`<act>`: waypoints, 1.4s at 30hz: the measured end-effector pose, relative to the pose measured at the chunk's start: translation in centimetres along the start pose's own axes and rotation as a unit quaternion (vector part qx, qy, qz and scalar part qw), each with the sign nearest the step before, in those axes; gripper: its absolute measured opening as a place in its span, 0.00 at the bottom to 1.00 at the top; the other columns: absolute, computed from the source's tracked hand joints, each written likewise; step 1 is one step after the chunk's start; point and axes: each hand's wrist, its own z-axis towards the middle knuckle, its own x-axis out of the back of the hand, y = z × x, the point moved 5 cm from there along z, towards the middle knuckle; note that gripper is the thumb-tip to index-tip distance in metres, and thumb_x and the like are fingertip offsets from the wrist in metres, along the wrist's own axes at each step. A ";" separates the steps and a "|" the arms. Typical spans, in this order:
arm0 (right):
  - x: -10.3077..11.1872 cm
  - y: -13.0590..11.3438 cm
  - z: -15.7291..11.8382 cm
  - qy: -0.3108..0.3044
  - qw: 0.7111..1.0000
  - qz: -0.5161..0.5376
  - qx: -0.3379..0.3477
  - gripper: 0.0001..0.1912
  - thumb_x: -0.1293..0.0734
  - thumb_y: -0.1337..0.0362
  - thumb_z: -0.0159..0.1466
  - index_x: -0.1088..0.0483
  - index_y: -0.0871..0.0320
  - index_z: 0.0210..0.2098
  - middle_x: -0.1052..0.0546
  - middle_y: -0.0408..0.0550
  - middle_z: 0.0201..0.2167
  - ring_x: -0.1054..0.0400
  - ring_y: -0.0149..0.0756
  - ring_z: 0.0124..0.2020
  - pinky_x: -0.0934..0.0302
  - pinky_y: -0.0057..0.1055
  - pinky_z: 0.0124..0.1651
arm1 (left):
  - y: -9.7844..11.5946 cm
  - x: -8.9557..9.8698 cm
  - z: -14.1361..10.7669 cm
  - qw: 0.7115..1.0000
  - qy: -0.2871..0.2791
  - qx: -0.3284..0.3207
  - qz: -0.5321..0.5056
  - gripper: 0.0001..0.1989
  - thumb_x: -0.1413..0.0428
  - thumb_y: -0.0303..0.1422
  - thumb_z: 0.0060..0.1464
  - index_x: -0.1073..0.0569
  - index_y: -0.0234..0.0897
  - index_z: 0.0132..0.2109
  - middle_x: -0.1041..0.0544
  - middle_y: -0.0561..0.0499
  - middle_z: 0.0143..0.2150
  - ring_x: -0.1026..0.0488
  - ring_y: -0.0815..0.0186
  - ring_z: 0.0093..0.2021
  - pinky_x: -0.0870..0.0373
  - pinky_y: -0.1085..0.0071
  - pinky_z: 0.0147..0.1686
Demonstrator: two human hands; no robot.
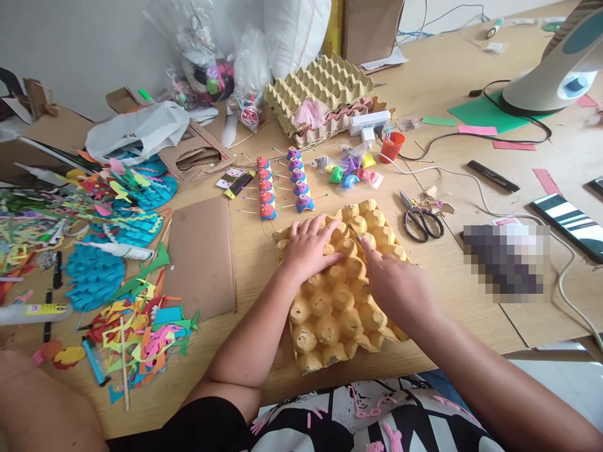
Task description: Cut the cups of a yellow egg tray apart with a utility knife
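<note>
Yellow egg tray (321, 304) is laid on the wooden table (254, 251), its upper part partly covered by both hands; its surface is bumpy, coarse and scuffed with dark specks, and its lower-right edge is uneven. It is pressed by the left hand (308, 248), fingers spread. By the right hand (400, 285), curled with forefinger extended, a thin blade (357, 237) is gripped, its handle concealed.

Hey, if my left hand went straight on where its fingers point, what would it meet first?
Beyond the yellow egg tray under it, your left hand would probably meet the near end of the blue-and-purple caterpillar-like figure first, though spread fingers and unclear depth leave some doubt.
</note>
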 end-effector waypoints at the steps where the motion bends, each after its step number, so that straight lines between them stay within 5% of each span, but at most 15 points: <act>1: 0.0 -0.1 -0.1 -0.005 1.000 -0.007 0.001 0.37 0.45 0.67 0.73 0.53 0.59 0.81 0.17 0.56 0.40 0.21 0.42 0.35 0.43 0.33 0.28 | 0.0 0.0 0.0 1.000 0.000 0.000 -0.002 0.40 0.39 0.54 0.62 0.38 0.51 0.76 0.37 0.42 0.77 0.39 0.48 0.74 0.48 0.44 0.73; 42: 0.2 -1.0 -0.3 -0.067 0.998 0.005 0.006 0.42 0.46 0.75 0.69 0.57 0.60 0.81 0.18 0.62 0.41 0.20 0.49 0.36 0.32 0.39 0.32 | 0.0 0.0 0.0 1.000 0.000 0.006 -0.009 0.41 0.37 0.53 0.62 0.38 0.51 0.76 0.38 0.43 0.77 0.40 0.48 0.75 0.47 0.44 0.73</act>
